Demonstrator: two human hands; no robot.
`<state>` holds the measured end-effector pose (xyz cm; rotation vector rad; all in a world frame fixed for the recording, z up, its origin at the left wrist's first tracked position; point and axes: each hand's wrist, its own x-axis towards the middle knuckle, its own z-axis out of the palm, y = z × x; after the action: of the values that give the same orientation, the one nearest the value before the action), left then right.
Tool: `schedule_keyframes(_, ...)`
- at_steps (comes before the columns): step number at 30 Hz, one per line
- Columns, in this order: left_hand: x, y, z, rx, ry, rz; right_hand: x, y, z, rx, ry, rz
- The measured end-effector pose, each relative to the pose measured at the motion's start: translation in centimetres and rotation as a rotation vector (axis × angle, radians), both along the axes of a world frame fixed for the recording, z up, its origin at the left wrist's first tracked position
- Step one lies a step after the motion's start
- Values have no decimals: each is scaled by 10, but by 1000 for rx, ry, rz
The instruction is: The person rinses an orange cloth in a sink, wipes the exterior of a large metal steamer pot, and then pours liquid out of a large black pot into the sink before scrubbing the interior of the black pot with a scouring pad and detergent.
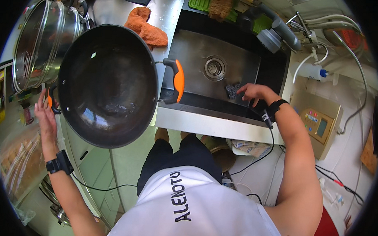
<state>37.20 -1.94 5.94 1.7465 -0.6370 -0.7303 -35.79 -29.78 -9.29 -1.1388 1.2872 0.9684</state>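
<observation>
A large dark wok (107, 84) with two orange-and-black handles sits at the left of the sink, its near side jutting past the counter's edge. Beside its left handle (52, 100) is my left hand (46, 113), fingers spread and not wrapped around the handle; whether it touches is unclear. The right handle (177, 81) extends over the sink rim. Inside the dark metal sink (191, 55), a steel-wool scourer (232, 90) lies near the drain (214, 68). My right hand (255, 91) hovers at the scourer's right side with fingers apart, fingertips close to it.
Behind the wok lies an orange cloth (146, 29). Stacked steamer pots (48, 44) crowd the far left. A grey faucet (278, 32) reaches over the sink's back right corner. Cables hang from both wrist straps. To the right, a gold-coloured control box (315, 124) is mounted.
</observation>
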Motion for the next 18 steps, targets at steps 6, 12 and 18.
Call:
schedule_keyframes(6,-15,25,20,48,211,111,1,18,-82,73,-30,-14)
schedule_keyframes(12,-28,35,20,89,250,145,-4,-7,-91,-224,-207,-55)
schedule_keyframes(18,-41,31,32,114,190,94,38,-51,10,-787,-447,-191)
